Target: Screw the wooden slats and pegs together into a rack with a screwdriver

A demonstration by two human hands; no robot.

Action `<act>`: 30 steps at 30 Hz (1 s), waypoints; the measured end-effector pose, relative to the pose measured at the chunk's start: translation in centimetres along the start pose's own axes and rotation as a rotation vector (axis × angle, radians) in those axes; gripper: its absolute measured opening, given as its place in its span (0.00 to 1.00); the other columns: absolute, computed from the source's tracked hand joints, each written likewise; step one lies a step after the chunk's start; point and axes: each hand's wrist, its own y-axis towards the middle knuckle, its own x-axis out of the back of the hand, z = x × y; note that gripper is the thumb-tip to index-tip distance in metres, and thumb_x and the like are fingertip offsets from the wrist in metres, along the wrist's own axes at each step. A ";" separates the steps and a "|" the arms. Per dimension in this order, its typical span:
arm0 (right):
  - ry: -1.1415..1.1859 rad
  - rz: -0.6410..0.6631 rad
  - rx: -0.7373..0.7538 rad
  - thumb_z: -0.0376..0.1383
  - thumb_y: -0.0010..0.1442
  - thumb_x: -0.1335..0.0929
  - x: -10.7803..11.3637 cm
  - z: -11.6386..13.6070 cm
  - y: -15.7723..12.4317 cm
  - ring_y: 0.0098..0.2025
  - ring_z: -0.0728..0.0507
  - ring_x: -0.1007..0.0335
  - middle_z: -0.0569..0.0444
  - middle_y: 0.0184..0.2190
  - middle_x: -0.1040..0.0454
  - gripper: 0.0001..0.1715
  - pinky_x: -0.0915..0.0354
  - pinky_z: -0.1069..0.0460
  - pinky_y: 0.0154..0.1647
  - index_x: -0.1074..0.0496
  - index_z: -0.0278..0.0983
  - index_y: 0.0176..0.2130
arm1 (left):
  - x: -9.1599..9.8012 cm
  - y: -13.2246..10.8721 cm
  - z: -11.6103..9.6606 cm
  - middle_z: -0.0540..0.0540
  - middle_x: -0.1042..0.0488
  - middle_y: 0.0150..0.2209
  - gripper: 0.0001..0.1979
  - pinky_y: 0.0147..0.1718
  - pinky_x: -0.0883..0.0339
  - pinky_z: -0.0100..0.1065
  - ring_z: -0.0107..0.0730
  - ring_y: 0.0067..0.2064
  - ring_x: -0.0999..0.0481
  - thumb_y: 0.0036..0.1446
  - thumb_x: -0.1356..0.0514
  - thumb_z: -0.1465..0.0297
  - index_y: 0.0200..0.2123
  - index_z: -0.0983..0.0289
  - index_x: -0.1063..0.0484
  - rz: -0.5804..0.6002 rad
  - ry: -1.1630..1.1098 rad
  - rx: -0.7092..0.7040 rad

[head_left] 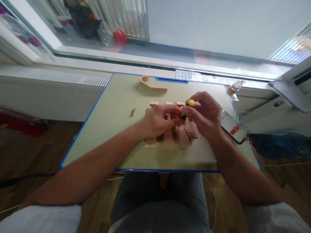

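My right hand (206, 111) is closed round a short screwdriver (191, 103) with a yellow and black handle, its yellow cap facing up. My left hand (161, 119) reaches in from the left, with thumb and index finger pinched at the screwdriver's lower end; the tip is hidden by the fingers. Beneath both hands lies a wooden assembly (168, 139) of light cross slats on a darker ribbed body. Much of its middle is covered by my left hand.
A curved wooden piece (155, 88) lies at the back of the blue-edged table (109, 142). Left of the assembly is a small metal piece (133, 111). A phone-like device (230, 124) rests at the right edge, near a clear bottle (236, 87). A window stands behind.
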 end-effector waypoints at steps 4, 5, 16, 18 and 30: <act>-0.069 0.049 -0.001 0.43 0.65 0.20 0.1 0.1 0.0 0.30 0.51 0.29 0.54 0.43 0.22 0.14 0.30 0.51 0.27 0.17 0.41 0.48 | 0.2 0.1 -0.3 0.54 0.13 0.44 0.13 0.45 0.26 0.33 0.34 0.43 0.18 0.65 0.28 0.62 0.49 0.62 0.13 0.031 0.014 0.025; -0.082 0.037 0.007 0.43 0.65 0.20 0.1 0.1 0.0 0.31 0.51 0.28 0.54 0.42 0.22 0.13 0.29 0.51 0.28 0.17 0.41 0.47 | 0.3 0.1 -0.3 0.55 0.12 0.45 0.14 0.45 0.26 0.34 0.35 0.44 0.18 0.65 0.28 0.61 0.49 0.62 0.13 0.044 0.012 0.023; -0.184 -0.134 0.076 0.46 0.58 0.17 -0.7 -1.2 -0.1 0.31 0.49 0.35 0.59 0.33 0.30 0.23 0.33 0.51 0.26 0.30 0.44 0.37 | 0.2 -0.1 0.2 0.56 0.14 0.42 0.17 0.41 0.26 0.34 0.35 0.42 0.19 0.65 0.28 0.58 0.51 0.62 0.13 0.060 0.032 0.035; -0.157 -0.081 0.055 0.47 0.62 0.19 -0.5 -1.0 -0.2 0.31 0.49 0.33 0.58 0.35 0.28 0.18 0.32 0.50 0.27 0.25 0.44 0.43 | 0.2 0.0 0.0 0.56 0.13 0.44 0.17 0.43 0.26 0.35 0.37 0.44 0.19 0.67 0.30 0.58 0.51 0.62 0.13 0.075 0.041 0.053; -0.138 -0.121 0.084 0.49 0.58 0.16 -0.6 -1.5 -0.3 0.30 0.49 0.36 0.61 0.32 0.31 0.26 0.34 0.51 0.27 0.32 0.44 0.36 | 0.1 -0.1 0.0 0.54 0.15 0.42 0.18 0.42 0.29 0.32 0.32 0.41 0.21 0.62 0.26 0.58 0.49 0.63 0.14 0.041 0.019 0.043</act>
